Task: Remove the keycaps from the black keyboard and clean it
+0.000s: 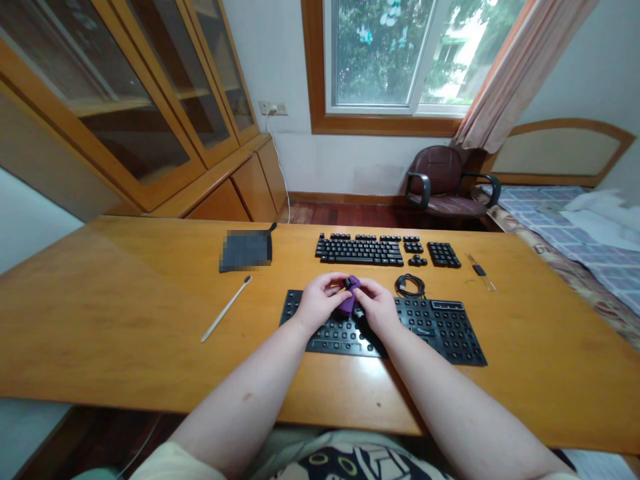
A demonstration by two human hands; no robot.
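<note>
Above the keyboard base point(463, 337), my left hand point(320, 303) and my right hand point(380, 310) meet around a purple cloth point(347, 305). Both hands are closed, with fingertips and thumbs pinching the cloth from either side. A small black piece, seemingly a keycap, shows at the top of the cloth between the fingers; it is partly hidden. The black base lies flat with its keycaps off and its switches bare, and my hands and forearms cover its middle. Beyond it, the removed black keycaps point(360, 251) stand in keyboard order.
A coiled black cable point(410, 286) lies behind the base. To the right is a wire keycap puller point(479, 270). A white-handled brush point(226, 309) and a dark pouch point(246, 251) lie left on the wooden table point(125, 320). An office chair point(440, 177) stands beyond.
</note>
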